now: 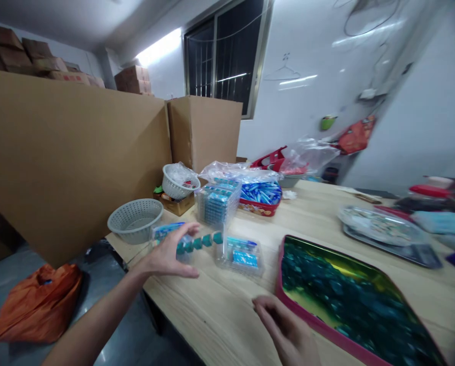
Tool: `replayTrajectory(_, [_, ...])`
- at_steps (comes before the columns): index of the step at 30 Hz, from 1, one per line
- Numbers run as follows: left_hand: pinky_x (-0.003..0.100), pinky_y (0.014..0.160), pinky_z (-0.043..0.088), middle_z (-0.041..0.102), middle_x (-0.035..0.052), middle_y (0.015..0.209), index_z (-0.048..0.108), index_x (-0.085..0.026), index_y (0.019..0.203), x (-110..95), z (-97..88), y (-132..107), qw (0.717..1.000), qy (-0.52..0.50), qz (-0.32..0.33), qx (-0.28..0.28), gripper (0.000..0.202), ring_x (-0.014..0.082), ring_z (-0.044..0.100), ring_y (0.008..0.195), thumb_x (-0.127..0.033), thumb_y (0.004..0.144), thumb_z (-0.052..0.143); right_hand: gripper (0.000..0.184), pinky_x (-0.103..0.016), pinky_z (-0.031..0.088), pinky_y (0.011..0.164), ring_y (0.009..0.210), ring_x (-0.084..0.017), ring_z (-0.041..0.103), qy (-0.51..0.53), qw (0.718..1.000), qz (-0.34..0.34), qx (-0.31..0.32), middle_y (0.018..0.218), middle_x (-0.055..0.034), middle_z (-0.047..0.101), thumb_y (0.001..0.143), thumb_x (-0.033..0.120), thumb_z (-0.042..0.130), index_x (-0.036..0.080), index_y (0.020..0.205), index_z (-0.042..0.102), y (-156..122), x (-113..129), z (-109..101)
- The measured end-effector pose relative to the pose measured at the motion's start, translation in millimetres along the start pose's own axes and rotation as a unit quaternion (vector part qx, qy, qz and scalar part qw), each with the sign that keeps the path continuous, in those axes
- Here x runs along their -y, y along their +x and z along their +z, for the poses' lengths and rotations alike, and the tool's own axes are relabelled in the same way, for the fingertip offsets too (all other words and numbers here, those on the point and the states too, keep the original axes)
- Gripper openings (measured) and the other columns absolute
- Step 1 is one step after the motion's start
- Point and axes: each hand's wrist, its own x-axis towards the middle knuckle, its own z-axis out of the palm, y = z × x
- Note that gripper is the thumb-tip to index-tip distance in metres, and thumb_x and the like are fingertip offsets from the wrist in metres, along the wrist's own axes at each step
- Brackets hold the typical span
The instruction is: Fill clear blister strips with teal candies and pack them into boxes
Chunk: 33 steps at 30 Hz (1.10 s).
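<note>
**Five teal pieces, two hands**

The left hand is spread, thumb and fingers apart, gripping nothing visible; five pieces show in a row just beyond it. The right hand is curled beside one pink tin; whether it grips anything, I cannot tell. Behind stand one box stack and two baskets.

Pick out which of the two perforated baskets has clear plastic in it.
The smaller, rear basket, just above the brown box: clear plastic bulges inside it. The wider grey basket, nearer the camera, shows its bare inner wall.
</note>
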Motion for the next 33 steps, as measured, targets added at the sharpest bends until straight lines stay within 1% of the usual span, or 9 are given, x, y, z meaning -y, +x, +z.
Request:
replayTrajectory(2, [0.045,0.099,0.035,0.053,0.0122,0.123,0.044,-0.021,0.127,-11,29.8,-4,0.973,-0.224,-0.013,0.048,0.084,0.0297,0.048,0.116,-0.054,0.057,0.075,0.028,-0.027,0.052,0.071,0.078,-0.021,0.064,0.049,0.998,-0.013,-0.033,0.082,-0.0066,0.068,0.071,0.044,0.068,0.018,0.083,0.067,18,18,8])
replayTrajectory(6, [0.044,0.088,0.041,0.060,0.0150,0.111,0.052,-0.016,0.118,-13,74.5,-7,0.852,-0.505,-0.080,0.112,0.066,0.0274,0.058,0.100,-0.059,0.069,0.064,0.029,-0.028,0.052,0.067,0.072,-0.018,0.062,0.167,0.985,-0.022,-0.050,0.080,-0.0038,0.065,0.073,0.040,0.069,0.018,0.092,0.062,33,39,25])
replayTrajectory(10, [0.043,0.082,0.043,0.062,0.0159,0.104,0.055,-0.010,0.114,-12,89.3,-4,0.784,-0.588,-0.123,0.155,0.069,0.0286,0.059,0.094,-0.060,0.067,0.064,0.021,-0.025,0.050,0.057,0.058,-0.013,0.058,0.212,0.977,-0.013,-0.036,0.071,0.0013,0.060,0.072,0.032,0.070,0.019,0.086,0.060,30,42,28])
replayTrajectory(15, [0.043,0.082,0.043,0.063,0.0148,0.100,0.057,-0.010,0.110,-14,92.2,-2,0.757,-0.615,-0.147,0.164,0.065,0.0283,0.060,0.092,-0.062,0.072,0.058,0.020,-0.024,0.049,0.055,0.058,-0.012,0.059,0.211,0.977,0.001,-0.037,0.071,0.0019,0.059,0.066,0.024,0.070,0.018,0.083,0.060,30,35,25])
replayTrajectory(18, [0.042,0.081,0.043,0.064,0.0151,0.101,0.057,-0.011,0.109,-12,95.0,-4,0.771,-0.601,-0.150,0.151,0.064,0.0287,0.060,0.093,-0.062,0.070,0.060,0.016,-0.024,0.049,0.055,0.056,-0.013,0.058,0.189,0.981,0.004,-0.049,0.066,0.0018,0.060,0.068,0.027,0.068,0.017,0.079,0.060,32,31,25])
replayTrajectory(23, [0.036,0.077,0.043,0.063,0.0141,0.104,0.058,-0.013,0.107,-12,100.9,-8,0.846,-0.505,-0.145,0.086,0.060,0.0257,0.059,0.091,-0.056,0.066,0.068,0.016,-0.021,0.044,0.048,0.050,-0.012,0.056,0.144,0.988,0.019,-0.059,0.054,0.0025,0.057,0.066,0.028,0.069,0.017,0.062,0.058,35,31,26])
replayTrajectory(26, [0.034,0.077,0.042,0.063,0.0127,0.103,0.058,-0.015,0.106,-14,98.7,-10,0.860,-0.482,-0.152,0.076,0.057,0.0236,0.058,0.090,-0.056,0.066,0.066,0.020,-0.025,0.049,0.052,0.053,-0.015,0.060,0.161,0.985,0.044,-0.053,0.058,-0.0007,0.063,0.063,0.033,0.072,0.016,0.065,0.062,36,29,25])
replayTrajectory(30, [0.036,0.082,0.041,0.062,0.0096,0.100,0.056,-0.018,0.107,-19,71.8,-9,0.915,-0.378,-0.131,0.040,0.059,0.0256,0.055,0.098,-0.057,0.065,0.066,0.039,-0.035,0.056,0.062,0.062,-0.022,0.067,0.206,0.973,0.096,-0.044,0.071,-0.0087,0.072,0.054,0.043,0.080,0.014,0.077,0.069,31,14,20])
replayTrajectory(33, [0.039,0.091,0.037,0.057,0.0088,0.110,0.055,-0.020,0.110,-17,29.8,-1,0.994,-0.101,-0.053,0.001,0.066,0.0283,0.050,0.107,-0.054,0.057,0.074,0.041,-0.036,0.057,0.068,0.070,-0.025,0.069,0.209,0.970,0.125,-0.022,0.076,-0.0118,0.073,0.053,0.044,0.082,0.014,0.079,0.071,20,-5,17])
